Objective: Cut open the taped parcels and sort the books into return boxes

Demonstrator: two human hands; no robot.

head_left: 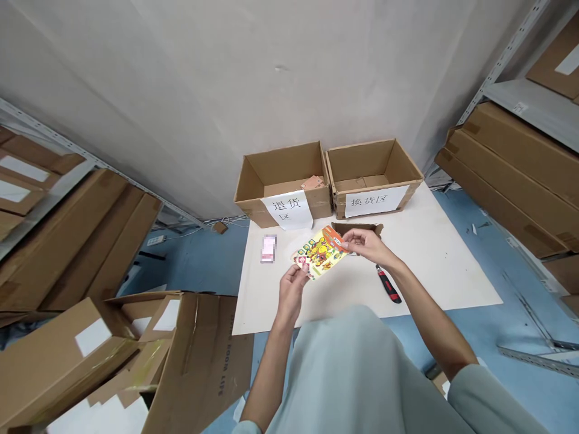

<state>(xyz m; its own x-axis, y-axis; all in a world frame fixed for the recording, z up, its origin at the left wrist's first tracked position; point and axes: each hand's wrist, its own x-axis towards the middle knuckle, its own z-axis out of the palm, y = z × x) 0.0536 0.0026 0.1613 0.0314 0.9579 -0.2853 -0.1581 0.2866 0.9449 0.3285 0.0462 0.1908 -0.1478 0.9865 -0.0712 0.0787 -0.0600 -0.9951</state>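
A flat, colourful packet (320, 252) with yellow cartoon figures and an orange top band is held up above the white table. My left hand (293, 288) pinches its lower left corner, the thumb lying on the front. At the upper right edge, my right hand (365, 243) grips it between thumb and fingers. Just behind my right hand lies an opened brown cardboard piece (379, 229), partly hidden. A red and black utility knife (389, 286) rests on the table, beneath my right forearm.
Two open cartons stand at the table's back: a left carton (253, 208) with a paper sign and small items inside, and a right carton (409, 194) with another sign. A blurred phone-like object (268, 249) lies at left. A large box (208, 355) stands left of the table (452, 265).
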